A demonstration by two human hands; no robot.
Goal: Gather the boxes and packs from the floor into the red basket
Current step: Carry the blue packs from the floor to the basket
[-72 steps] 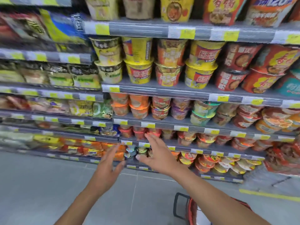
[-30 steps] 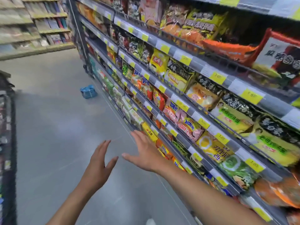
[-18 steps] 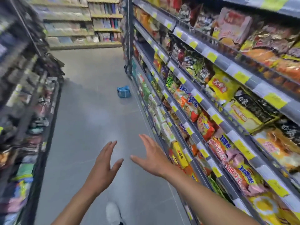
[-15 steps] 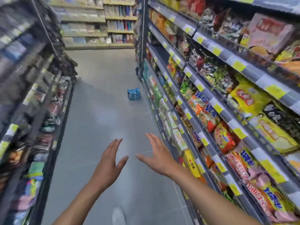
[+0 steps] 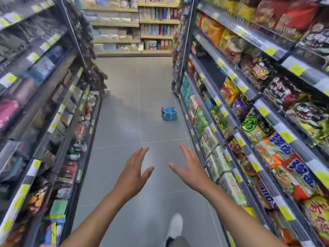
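A: While the left hand [image 5: 132, 175] and right hand [image 5: 191, 172] are held out over the floor [image 5: 121, 132], where is the blue pack [image 5: 168, 113] found?

B: It is seen lying on the floor beside the right-hand shelves [image 5: 222, 122], well ahead of the fingers [image 5: 140, 154]. Nothing is held; fingers are stretched straight, thumbs spread.

Blue pack [image 5: 168, 113] on the aisle floor [image 5: 124, 122] ahead — left hand [image 5: 132, 175] and right hand [image 5: 192, 172] outstretched, both empty
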